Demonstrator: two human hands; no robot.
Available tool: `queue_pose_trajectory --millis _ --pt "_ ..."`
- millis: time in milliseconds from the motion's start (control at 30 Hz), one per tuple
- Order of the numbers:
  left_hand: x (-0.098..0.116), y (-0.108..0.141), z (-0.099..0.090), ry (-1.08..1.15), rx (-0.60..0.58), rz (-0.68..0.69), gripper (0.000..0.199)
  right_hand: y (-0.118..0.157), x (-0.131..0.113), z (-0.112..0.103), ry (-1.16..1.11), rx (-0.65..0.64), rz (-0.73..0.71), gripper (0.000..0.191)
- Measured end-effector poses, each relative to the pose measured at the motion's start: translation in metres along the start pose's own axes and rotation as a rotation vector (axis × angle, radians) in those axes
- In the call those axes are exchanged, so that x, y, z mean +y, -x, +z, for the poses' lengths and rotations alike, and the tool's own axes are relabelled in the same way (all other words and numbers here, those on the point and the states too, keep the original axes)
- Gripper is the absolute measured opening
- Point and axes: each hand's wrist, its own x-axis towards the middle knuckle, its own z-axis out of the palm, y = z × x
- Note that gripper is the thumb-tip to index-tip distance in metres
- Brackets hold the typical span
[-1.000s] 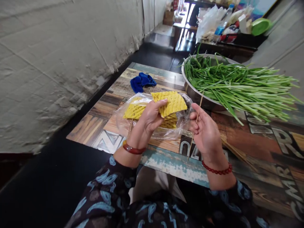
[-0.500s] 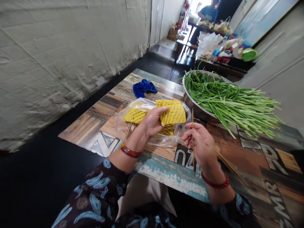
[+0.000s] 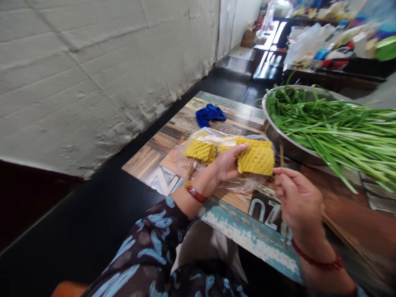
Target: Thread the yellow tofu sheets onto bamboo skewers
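A left hand [image 3: 227, 163] is gripping a yellow, slit-patterned, flexible-looking sheet [image 3: 256, 159] by its near side, thumb on top, and is holding it above a clear plastic bag [image 3: 244, 186] on a tabletop. To the right of the bag, a right hand [image 3: 301, 202] is pinching a thin wooden stick [image 3: 281, 154] upright, its fingertips nearing or perhaps touching the sheet's edge; blur is obscuring which. The step in hand is seemingly one of bringing stick and sheet together, and any closer move is calling for a steady sheet, a lined-up point and fingers clear of the tip.

More yellow pieces [image 3: 199, 151] are lying in the bag's left part, with brown sticks [image 3: 191, 168] jutting out toward the left wrist. A crumpled royal-blue cloth [image 3: 210, 114] is resting beyond the bag, while a round steel bowl [image 3: 287, 138] is standing to its right, heaped with long green stalks [image 3: 343, 123]. Loose wooden sticks [image 3: 346, 239] are lying right of the bag, near the right wrist. The wood-patterned, lettered table [image 3: 173, 130] is carrying it all; a rough pale wall [image 3: 108, 62] is running to the bag's left, and a cluttered dark table [image 3: 359, 76] is standing far beyond.
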Motion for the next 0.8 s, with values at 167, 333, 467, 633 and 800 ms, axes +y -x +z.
queue_pose_trajectory --millis 167,333,467,633,800 --pt "-0.017 -0.009 -0.006 0.031 -0.114 -0.136 0.034 0.002 -0.015 0.003 -0.146 0.075 0.111 0.017" --pt "-0.018 -0.008 -0.005 0.008 -0.086 -0.079 0.030 0.003 -0.017 0.002 -0.133 0.048 0.085 0.016" --pt "-0.007 0.002 0.003 -0.073 -0.018 0.109 0.024 0.006 -0.007 0.005 -0.087 0.035 0.047 0.015" --pt "0.012 0.009 0.010 -0.107 0.141 0.262 0.020 0.015 0.000 0.009 0.071 -0.159 -0.033 0.021" --pt "0.023 0.010 0.010 -0.119 0.198 0.274 0.017 0.019 -0.001 0.015 0.148 -0.295 -0.056 0.031"
